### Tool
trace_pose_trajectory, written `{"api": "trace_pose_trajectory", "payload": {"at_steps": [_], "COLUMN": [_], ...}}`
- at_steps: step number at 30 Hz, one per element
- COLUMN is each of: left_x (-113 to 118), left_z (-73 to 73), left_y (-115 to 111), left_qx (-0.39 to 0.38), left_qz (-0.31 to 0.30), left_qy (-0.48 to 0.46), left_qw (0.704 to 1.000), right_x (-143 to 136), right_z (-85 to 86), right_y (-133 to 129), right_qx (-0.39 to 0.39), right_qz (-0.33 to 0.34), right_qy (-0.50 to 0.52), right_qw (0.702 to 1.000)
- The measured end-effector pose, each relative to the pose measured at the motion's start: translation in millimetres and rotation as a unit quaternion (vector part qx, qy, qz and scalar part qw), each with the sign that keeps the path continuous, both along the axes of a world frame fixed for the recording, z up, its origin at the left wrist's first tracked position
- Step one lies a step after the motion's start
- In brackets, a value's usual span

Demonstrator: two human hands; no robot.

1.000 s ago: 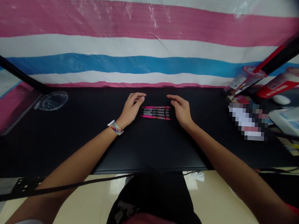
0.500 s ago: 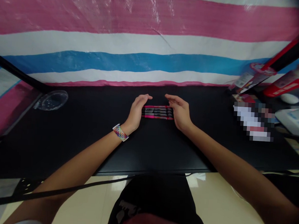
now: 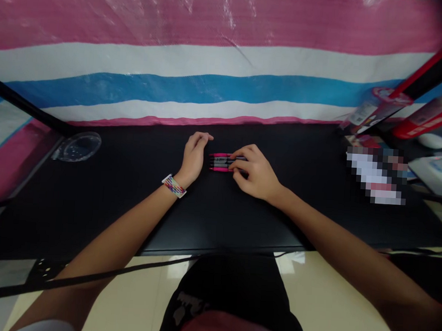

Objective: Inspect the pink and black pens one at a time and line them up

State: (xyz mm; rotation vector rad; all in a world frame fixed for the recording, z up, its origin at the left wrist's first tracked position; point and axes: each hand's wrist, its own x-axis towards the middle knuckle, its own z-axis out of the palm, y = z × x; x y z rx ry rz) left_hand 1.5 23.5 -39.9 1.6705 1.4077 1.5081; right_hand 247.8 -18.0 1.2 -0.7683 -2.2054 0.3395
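Several pink and black pens (image 3: 219, 162) lie side by side in a tight row on the black table (image 3: 129, 190). My right hand (image 3: 253, 172) rests over the right part of the row, fingers curled down onto the pens. My left hand (image 3: 193, 156), with a beaded band at the wrist, stands on its edge just left of the pens' ends, fingers loosely apart and holding nothing. The right ends of the pens are hidden under my right hand.
A clear plastic lid (image 3: 78, 147) sits at the table's left. Red tubes and boxes (image 3: 414, 117), a white mouse (image 3: 432, 140) and papers crowd the right end. A striped pink, white and blue sheet (image 3: 212, 60) hangs behind. A black cable (image 3: 86, 279) runs below the table's front edge.
My right hand has moved left from the pens' right ends and come down on top of the row. My left hand has drawn back slightly from the left ends.
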Motion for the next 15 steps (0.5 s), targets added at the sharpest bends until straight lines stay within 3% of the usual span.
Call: {"api": "trace_pose_trajectory", "payload": {"at_steps": [5,10,15], "left_x": [5,10,16], "left_z": [9.2,16.6,38.0], "left_y": [-8,-13,-32], "left_qx": [-0.019,-0.003,0.045], "left_qz": [0.004,-0.017,-0.086], "left_qy": [-0.023,-0.018,0.064], "left_qw": [1.0,1.0,0.993], "right_x": [1,4,4], "right_z": [-0.1,-3.9,-3.8], "right_y": [-1,4,6], "right_qx": [0.021,0.047,0.029], "right_qz": [0.051,0.097,0.105], "right_qy": [-0.002,-0.089,-0.017], "right_qw": [0.998,0.99,0.994]}}
